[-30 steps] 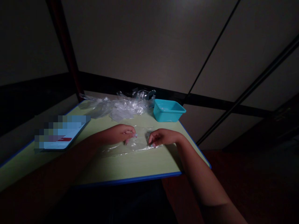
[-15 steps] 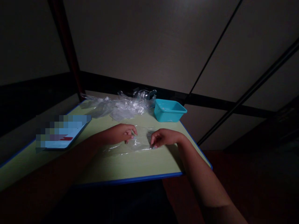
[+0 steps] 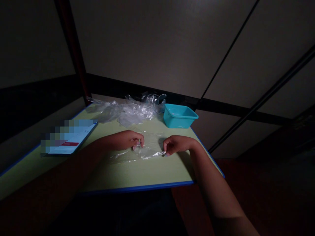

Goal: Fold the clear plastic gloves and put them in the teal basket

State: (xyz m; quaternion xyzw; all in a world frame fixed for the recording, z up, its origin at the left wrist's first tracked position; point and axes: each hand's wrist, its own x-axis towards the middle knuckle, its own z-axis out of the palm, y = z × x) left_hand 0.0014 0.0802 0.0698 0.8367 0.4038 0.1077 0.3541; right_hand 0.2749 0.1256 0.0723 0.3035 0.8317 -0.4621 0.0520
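Observation:
A clear plastic bag (image 3: 151, 151) lies spread flat on the pale yellow table (image 3: 115, 177), with bright glints along its near edge. Over its left part, my left hand (image 3: 128, 140) is closed, its curled fingertips pinching the film. My right hand (image 3: 179, 145) pinches the bag's right end between thumb and bent fingers, close to the tabletop. Part of the bag is hidden under both hands.
Behind the hands sits a heap of crumpled clear plastic bags (image 3: 133, 113). A turquoise basin (image 3: 180, 123) stands at the back right edge. To the left lies a tablet (image 3: 76, 141), partly blurred out. A panelled wall (image 3: 152, 49) rises behind the table.
My right hand has shifted slightly right, drawing the bag's near edge along. My left hand's fingers have curled further over the film. The whole view has moved a little.

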